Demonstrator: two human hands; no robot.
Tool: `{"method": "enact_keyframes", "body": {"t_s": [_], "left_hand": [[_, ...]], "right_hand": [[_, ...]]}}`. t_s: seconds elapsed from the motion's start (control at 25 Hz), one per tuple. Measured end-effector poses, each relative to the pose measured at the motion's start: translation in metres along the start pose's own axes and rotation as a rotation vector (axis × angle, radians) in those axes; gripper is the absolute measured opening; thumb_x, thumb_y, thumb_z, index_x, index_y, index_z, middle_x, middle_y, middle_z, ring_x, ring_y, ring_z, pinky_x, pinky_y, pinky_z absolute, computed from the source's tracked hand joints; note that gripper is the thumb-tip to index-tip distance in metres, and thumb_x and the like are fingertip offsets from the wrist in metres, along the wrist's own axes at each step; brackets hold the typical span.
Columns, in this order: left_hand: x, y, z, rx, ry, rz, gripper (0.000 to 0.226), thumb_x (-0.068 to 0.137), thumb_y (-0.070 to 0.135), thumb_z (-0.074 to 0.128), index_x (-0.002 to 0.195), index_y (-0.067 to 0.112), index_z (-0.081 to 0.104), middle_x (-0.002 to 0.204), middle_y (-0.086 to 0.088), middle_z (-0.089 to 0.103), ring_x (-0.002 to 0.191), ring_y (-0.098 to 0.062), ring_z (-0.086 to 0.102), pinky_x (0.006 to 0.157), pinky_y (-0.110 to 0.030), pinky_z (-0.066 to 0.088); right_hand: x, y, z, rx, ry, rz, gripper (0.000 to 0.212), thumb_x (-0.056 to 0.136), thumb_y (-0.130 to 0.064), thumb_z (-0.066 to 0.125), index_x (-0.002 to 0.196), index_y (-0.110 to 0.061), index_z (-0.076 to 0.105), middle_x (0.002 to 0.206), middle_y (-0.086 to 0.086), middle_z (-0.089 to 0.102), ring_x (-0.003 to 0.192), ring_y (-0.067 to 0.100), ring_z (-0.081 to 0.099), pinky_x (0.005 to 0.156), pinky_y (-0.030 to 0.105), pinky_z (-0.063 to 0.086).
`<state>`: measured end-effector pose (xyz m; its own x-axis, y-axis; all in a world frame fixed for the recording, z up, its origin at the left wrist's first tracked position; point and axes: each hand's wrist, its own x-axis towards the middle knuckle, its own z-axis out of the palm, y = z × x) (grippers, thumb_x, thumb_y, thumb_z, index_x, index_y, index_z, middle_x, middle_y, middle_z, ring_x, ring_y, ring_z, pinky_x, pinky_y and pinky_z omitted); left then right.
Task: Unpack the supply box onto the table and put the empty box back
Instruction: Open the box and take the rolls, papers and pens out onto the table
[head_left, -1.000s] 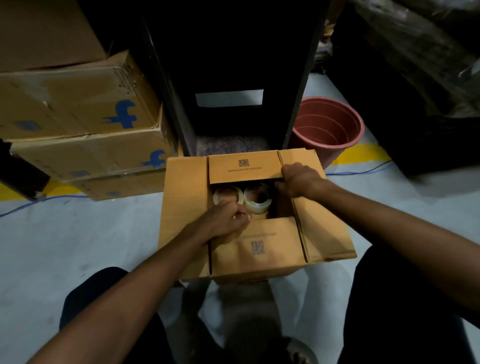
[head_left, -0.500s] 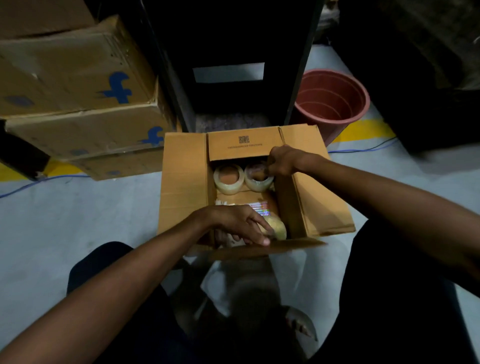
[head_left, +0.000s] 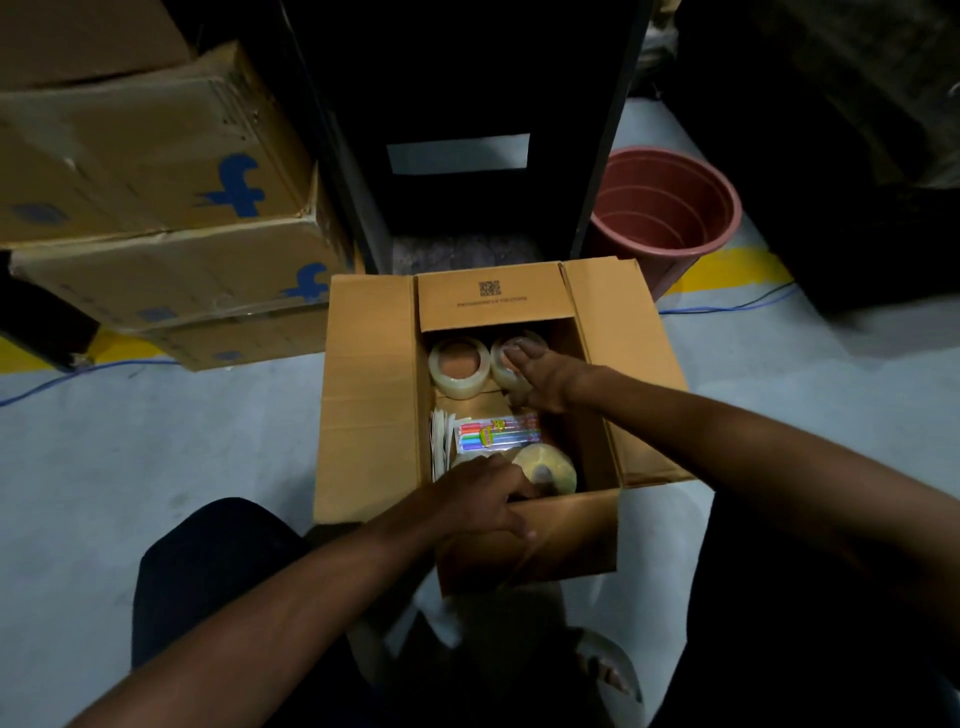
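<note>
While the box (head_left: 374, 395) sits open on the floor (head_left: 130, 441) between the person's knees, the left hand (head_left: 478, 499) curls over its near flap (head_left: 561, 535), fingers gripping the edge and pressing it outward. The right hand (head_left: 540, 376) reaches in from the right with fingers straight and slightly spread, fingertips resting on the far right tape roll (head_left: 511, 364) without closing round it. Inside lie a second clear roll (head_left: 460, 366) beside it, a pen pack (head_left: 496, 433), white papers (head_left: 441, 441) and a yellowish roll (head_left: 545, 467) near the front. Stacked cartons (head_left: 156, 208) stand left, a red bucket (head_left: 670, 208) right.
</note>
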<state>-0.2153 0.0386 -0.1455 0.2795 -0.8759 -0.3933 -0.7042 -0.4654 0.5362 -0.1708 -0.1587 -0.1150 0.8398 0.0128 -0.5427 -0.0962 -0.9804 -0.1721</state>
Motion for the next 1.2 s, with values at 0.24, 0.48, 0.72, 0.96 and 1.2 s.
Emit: {"method": "enact_keyframes", "body": {"t_s": [0.24, 0.48, 0.72, 0.96, 1.2], "left_hand": [[0.001, 0.0, 0.011, 0.173, 0.123, 0.06, 0.042, 0.083, 0.057, 0.055, 0.118, 0.035, 0.061, 0.109, 0.001, 0.065, 0.104, -0.022, 0.059, 0.084, -0.035, 0.044], [0.002, 0.001, -0.022, -0.084, 0.189, -0.053, 0.063, 0.07, 0.07, 0.066, 0.121, 0.034, 0.061, 0.112, 0.014, 0.069, 0.101, -0.003, 0.061, 0.087, -0.025, 0.051], [0.014, -0.053, -0.051, 0.156, 0.803, -0.11, 0.033, 0.084, 0.04, 0.059, 0.111, 0.024, 0.068, 0.113, 0.004, 0.066, 0.111, -0.021, 0.061, 0.092, -0.038, 0.05], [0.01, -0.088, -0.066, 0.162, 0.682, -0.471, 0.076, 0.083, 0.032, 0.059, 0.151, 0.021, 0.028, 0.159, -0.01, 0.023, 0.149, -0.028, 0.018, 0.117, -0.048, 0.029], [0.013, -0.089, -0.063, -0.077, 0.782, -0.496, 0.074, 0.095, 0.016, 0.048, 0.155, 0.01, 0.004, 0.164, -0.007, 0.003, 0.152, -0.022, 0.006, 0.123, -0.035, 0.017]], "right_hand": [[0.012, 0.013, 0.01, -0.12, 0.117, -0.073, 0.093, 0.09, -0.05, 0.054, 0.157, -0.015, -0.001, 0.164, 0.011, -0.002, 0.151, 0.033, 0.0, 0.122, 0.045, 0.017], [0.006, 0.011, -0.004, -0.19, 0.365, -0.108, 0.105, 0.086, -0.038, 0.065, 0.155, -0.014, -0.009, 0.163, 0.013, 0.0, 0.151, 0.034, 0.003, 0.121, 0.046, 0.02], [0.041, 0.016, -0.033, -0.284, 0.503, -0.107, 0.098, 0.09, -0.038, 0.057, 0.156, -0.016, -0.012, 0.162, 0.015, -0.017, 0.151, 0.033, -0.012, 0.122, 0.05, 0.011], [0.09, 0.02, -0.057, -0.272, 0.466, -0.019, 0.089, 0.095, -0.039, 0.052, 0.156, -0.017, -0.008, 0.163, 0.014, -0.012, 0.151, 0.034, -0.005, 0.121, 0.053, 0.014], [0.114, 0.018, -0.057, -0.148, 0.39, 0.036, 0.079, 0.091, -0.017, 0.061, 0.154, -0.016, 0.014, 0.159, 0.01, 0.024, 0.149, 0.03, 0.017, 0.121, 0.055, 0.009]]}}
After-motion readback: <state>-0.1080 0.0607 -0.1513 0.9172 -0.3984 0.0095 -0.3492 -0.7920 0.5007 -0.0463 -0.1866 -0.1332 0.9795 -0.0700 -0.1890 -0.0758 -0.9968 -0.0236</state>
